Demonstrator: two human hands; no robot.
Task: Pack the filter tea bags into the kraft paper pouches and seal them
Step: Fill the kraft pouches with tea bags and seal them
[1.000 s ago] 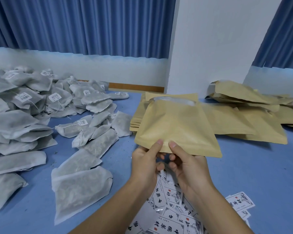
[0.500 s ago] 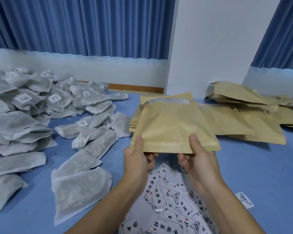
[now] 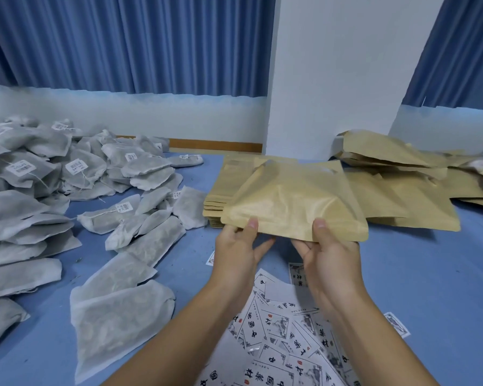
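A bulging kraft paper pouch (image 3: 293,199) is held level above the blue table. My left hand (image 3: 239,247) pinches its near edge at the left, thumb on top. My right hand (image 3: 328,252) pinches the same edge further right, thumb on top and fingers underneath. What is inside the pouch is hidden. Behind it lies a flat stack of empty pouches (image 3: 221,190). Many grey filter tea bags (image 3: 67,174) are heaped on the left, and two large ones (image 3: 117,310) lie near my left forearm.
Filled kraft pouches (image 3: 396,174) are piled at the right, against a white pillar (image 3: 332,79). Printed label stickers (image 3: 285,344) are scattered under my forearms. Bare blue table (image 3: 435,274) shows at the right. Blue curtains hang behind.
My hands have slid apart along the pouch's near edge, from side by side at its middle to spread wide. The pouch has tilted flatter and shifted a little right.
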